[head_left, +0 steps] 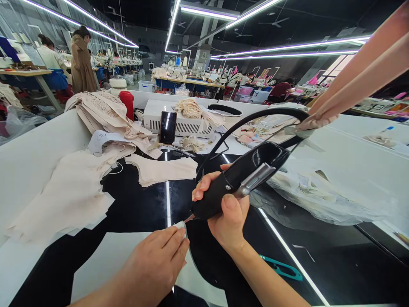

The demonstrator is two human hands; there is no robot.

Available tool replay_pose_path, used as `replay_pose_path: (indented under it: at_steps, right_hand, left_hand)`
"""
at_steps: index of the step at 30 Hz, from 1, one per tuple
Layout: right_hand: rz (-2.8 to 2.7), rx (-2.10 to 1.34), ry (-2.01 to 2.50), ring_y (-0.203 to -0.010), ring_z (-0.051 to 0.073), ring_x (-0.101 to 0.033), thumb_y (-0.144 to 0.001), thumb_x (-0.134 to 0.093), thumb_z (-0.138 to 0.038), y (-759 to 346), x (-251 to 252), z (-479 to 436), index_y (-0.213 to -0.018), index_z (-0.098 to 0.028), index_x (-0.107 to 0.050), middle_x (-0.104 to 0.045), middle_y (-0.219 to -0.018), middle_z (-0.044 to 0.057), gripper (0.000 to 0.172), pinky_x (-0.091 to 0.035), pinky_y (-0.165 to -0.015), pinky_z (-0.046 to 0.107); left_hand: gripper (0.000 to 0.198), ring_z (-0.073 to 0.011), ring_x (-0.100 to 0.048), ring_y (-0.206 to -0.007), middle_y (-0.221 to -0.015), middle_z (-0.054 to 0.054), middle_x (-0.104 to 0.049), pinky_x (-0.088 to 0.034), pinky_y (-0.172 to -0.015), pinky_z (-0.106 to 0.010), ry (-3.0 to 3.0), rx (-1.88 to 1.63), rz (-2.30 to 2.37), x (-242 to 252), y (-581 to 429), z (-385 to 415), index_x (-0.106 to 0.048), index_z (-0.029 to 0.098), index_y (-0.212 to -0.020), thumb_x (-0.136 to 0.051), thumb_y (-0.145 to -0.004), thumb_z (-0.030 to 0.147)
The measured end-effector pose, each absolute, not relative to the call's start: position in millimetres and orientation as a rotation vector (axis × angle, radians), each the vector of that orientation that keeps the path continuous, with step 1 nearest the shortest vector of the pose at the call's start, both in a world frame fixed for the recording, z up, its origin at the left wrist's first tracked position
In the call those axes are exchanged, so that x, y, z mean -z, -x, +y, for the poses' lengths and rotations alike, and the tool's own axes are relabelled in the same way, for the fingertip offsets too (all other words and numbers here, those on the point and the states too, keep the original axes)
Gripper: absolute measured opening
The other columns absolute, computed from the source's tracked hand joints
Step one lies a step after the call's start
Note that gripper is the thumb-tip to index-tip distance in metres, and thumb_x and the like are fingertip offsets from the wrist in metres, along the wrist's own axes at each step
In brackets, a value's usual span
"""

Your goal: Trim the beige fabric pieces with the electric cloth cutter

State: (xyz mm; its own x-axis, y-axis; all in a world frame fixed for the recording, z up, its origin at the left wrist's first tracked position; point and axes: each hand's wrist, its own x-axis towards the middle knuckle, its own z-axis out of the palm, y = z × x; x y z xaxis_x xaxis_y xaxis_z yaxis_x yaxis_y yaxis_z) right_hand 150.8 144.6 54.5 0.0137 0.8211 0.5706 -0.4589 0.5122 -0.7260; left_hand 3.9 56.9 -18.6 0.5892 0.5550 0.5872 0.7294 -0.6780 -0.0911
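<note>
My right hand [231,217] is wrapped around a black corded hand tool [238,181], thumb against its long metal lever [257,179]. The tool slants down to the left, and its thin tip touches or nearly touches the edge of a pale fabric piece [96,264]. At that edge, just left of the tip, my left hand [159,256] grips the pale fabric with its fingers together; the thumb is hidden beneath. The fabric lies across a glossy black work surface [137,213]. A pink cloth strip [358,85] is tied to the tool's upper end and runs up to the right.
Stacked cream fabric pieces [64,196] lie left, and a smaller stack [162,170] ahead. A phone [168,128] leans against a white vented box [150,117]. On the right are a clear plastic bag [319,196] and a teal cutter [283,268]. Other people work at machines beyond.
</note>
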Motion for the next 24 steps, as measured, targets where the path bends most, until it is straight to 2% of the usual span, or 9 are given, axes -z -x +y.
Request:
replay_pose_path:
  at_steps: [16, 24]
  right_hand:
    - [-1.213, -1.067, 0.359, -0.062, 0.013, -0.062, -0.084, -0.076, -0.045, -151.7, -50.1, 144.2, -0.115, -0.028, -0.053, -0.065, -0.085, -0.003, 0.042, -0.052, -0.058, 0.028]
    - [-1.208, -1.067, 0.375, -0.061, 0.013, -0.061, -0.084, -0.075, -0.044, -151.1, -50.4, 143.2, -0.113, -0.027, -0.052, -0.065, -0.083, -0.003, 0.041, -0.050, -0.057, 0.029]
  left_hand:
    - [0.031, -0.0218, -0.072, -0.099, -0.115, -0.008, -0.075, -0.056, -0.077, -0.032, 2.436, 0.788, -1.057, 15.8, -3.5, 54.3, -0.067, 0.012, -0.113, -0.037, -0.106, 0.016]
    - [0.031, -0.0201, -0.071, -0.101, -0.114, -0.007, -0.075, -0.056, -0.079, -0.032, 2.467, 0.810, -1.080, 13.9, -2.6, 55.6, -0.067, 0.014, -0.112, -0.037, -0.106, 0.017]
